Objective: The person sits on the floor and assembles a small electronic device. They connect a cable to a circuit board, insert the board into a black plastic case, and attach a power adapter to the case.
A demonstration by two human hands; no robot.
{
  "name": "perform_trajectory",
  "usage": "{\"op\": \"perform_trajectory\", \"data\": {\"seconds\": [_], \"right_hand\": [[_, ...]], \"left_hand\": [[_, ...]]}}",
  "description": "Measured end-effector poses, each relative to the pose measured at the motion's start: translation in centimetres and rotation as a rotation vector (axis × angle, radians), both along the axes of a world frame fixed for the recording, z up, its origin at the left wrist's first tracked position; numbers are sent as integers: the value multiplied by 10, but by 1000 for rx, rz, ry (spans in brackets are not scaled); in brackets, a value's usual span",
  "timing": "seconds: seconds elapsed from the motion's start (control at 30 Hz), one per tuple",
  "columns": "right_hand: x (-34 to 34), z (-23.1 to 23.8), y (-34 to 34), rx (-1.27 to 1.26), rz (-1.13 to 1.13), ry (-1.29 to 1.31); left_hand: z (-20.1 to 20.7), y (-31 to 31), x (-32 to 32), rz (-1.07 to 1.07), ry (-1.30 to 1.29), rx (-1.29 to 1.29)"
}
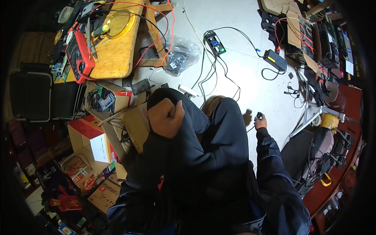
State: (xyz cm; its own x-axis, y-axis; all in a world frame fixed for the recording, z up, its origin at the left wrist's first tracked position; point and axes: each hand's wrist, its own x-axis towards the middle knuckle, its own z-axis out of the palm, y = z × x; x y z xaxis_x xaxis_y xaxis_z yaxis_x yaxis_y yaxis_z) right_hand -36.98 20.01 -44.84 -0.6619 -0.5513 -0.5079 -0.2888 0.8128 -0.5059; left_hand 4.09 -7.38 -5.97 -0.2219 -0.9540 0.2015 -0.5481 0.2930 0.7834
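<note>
My left hand (166, 118) is curled into a fist on my left knee, and nothing shows in it. Out to my right, over the pale floor, my right hand (261, 123) grips a small black plug (259, 115). A short dark piece of cord shows beside its fingers. Farther forward on the floor lies a black charger brick (275, 60) with a yellow label and a looped cable. An open-topped black electronic unit (214, 42) with blue parts inside lies ahead of my knees, with several cables running from it. Just beyond my left knee is a white power strip (187, 91).
A wooden bench (117, 58) at the far left carries a red multimeter (79, 58) and test leads. Open cardboard boxes (84, 137) crowd my left side. A clear plastic bag (182, 55) lies near the bench leg. Cluttered red furniture (333, 188) lines the right.
</note>
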Motion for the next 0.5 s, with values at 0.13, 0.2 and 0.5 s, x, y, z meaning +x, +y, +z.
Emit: {"op": "perform_trajectory", "data": {"seconds": [0.13, 0.2, 0.5], "right_hand": [[-9, 0, -57, 112, 106, 63], [-8, 2, -86, 85, 202, 119], [-10, -14, -194, 98, 250, 164]], "left_hand": [[-1, -6, 5, -31, -55, -11], [-1, -8, 6, -36, -66, -11], [1, -13, 3, -50, -136, -26]]}}
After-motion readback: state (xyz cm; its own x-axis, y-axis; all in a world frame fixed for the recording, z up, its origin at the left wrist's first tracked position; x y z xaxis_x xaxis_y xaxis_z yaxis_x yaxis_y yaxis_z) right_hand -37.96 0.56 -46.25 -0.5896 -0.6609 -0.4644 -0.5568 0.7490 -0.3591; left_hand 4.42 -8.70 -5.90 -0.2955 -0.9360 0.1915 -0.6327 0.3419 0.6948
